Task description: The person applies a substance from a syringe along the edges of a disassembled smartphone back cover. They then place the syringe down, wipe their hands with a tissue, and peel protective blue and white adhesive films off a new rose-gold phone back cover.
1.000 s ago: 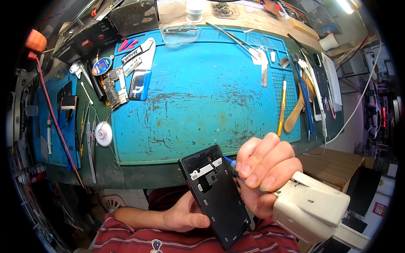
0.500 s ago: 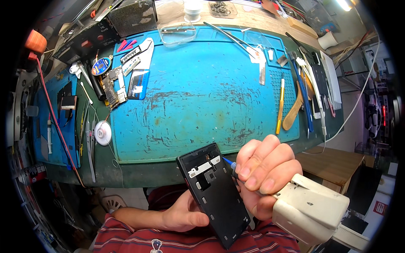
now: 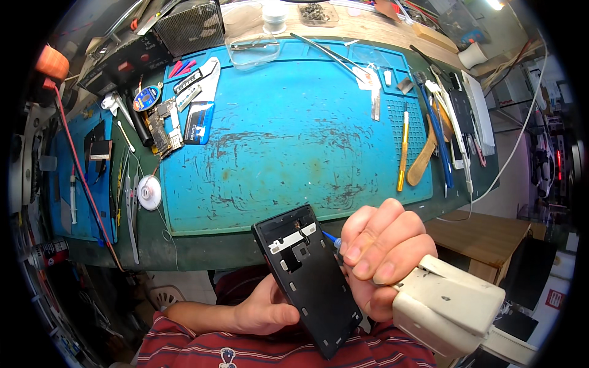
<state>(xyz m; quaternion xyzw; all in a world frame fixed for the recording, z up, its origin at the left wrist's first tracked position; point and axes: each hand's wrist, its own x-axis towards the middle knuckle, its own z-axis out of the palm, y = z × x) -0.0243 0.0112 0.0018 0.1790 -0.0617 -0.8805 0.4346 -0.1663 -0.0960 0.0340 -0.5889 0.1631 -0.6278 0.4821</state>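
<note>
A black phone frame (image 3: 318,289), with a white strip and small cutouts near its top, is tilted over my lap. My left hand (image 3: 264,311) is closed on its left edge, the thumb resting on the face and the other fingers hidden behind. At the frame's upper right edge, my right hand (image 3: 381,248) is curled round a thin tool with a blue tip (image 3: 332,238). That tip touches or nearly touches the edge; most of the tool is hidden in the fist. A cream plastic box (image 3: 451,306) covers my right wrist.
A worn blue work mat (image 3: 270,165) lies beyond my hands. On its left are circuit boards (image 3: 162,126), a blue packet (image 3: 200,122) and a thread spool (image 3: 149,192). Its right side holds a gold-handled knife (image 3: 403,150), a wooden-handled tool (image 3: 424,153) and brushes.
The phone frame has shifted slightly left and up, and the left hand with it. My right hand keeps its grip on the blue-tipped tool, less of which shows now.
</note>
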